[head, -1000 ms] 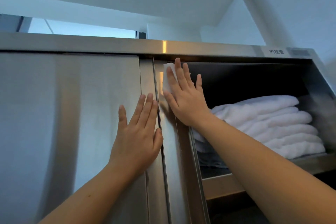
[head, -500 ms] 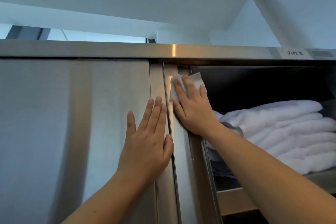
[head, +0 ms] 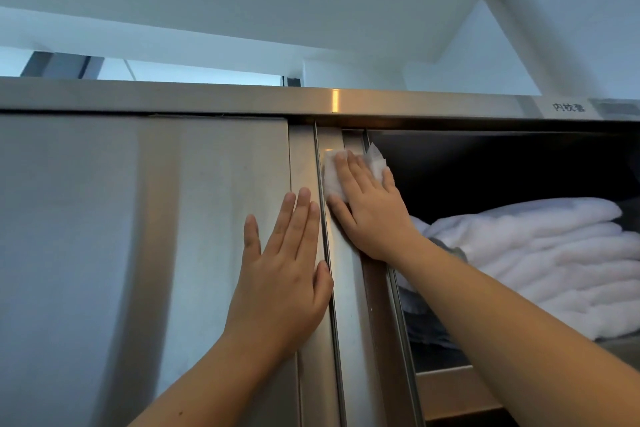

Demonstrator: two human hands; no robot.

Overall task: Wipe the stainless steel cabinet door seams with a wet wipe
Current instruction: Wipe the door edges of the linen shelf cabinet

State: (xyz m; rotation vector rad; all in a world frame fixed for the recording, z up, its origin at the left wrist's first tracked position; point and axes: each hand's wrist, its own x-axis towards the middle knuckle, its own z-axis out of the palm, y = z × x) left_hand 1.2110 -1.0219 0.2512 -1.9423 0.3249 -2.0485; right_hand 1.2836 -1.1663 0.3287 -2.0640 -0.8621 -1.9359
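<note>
The fingers (head: 298, 218) of the left hand (head: 280, 288) are kept flat and straight on the closed door (head: 138, 253), just beside the seam (head: 333, 322). Beyond, the wet wipe (head: 332, 177) is pressed under the straight fingers of the right hand (head: 374, 215). It has been drawn slightly down from the top rail (head: 207, 97), so the downward pass is judged barely begun. Folded towels (head: 536, 253) lie behind.

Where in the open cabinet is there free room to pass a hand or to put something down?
A hand can pass through the dark gap between the top rail and the folded towels, right of the right hand. The shelf is crowded: the towels cover nearly all that shows of it.
</note>
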